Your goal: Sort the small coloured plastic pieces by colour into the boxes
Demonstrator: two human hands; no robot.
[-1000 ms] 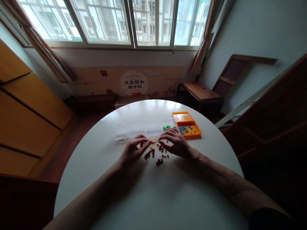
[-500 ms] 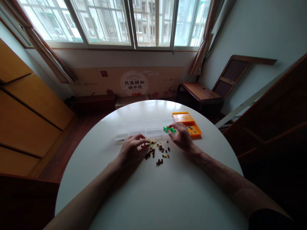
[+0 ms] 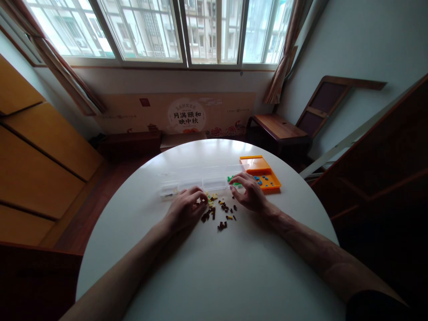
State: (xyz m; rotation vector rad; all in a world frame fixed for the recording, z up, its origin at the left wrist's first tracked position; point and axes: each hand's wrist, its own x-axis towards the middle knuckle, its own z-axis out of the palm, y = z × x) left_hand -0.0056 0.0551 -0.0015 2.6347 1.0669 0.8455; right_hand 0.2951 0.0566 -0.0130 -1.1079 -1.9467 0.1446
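Observation:
My left hand (image 3: 187, 206) rests at the left edge of a loose pile of small yellow building bricks (image 3: 213, 196) and brown building bricks (image 3: 209, 214). Its fingers are curled with the tips drawn together; whether a brick is between them is hidden. My right hand (image 3: 250, 192) hovers at the right end of a clear plastic compartment box (image 3: 214, 183), thumb and fingers apart. Beneath its fingertips, green bricks (image 3: 230, 179) lie in the end compartment, partly covered by the hand. Nothing shows between thumb and fingers.
Behind my right hand lies an orange case (image 3: 276, 187) with its lid open and several blue pieces (image 3: 259, 180) inside. All this is on a round white table (image 3: 214, 276). Beyond the table's far edge stand a wooden chair (image 3: 279, 127) and a window wall.
My right hand has shifted slightly left and nearer me, uncovering more blue pieces in the orange case and covering more green bricks. My left fingers have curled in, drawing back a little from the pile.

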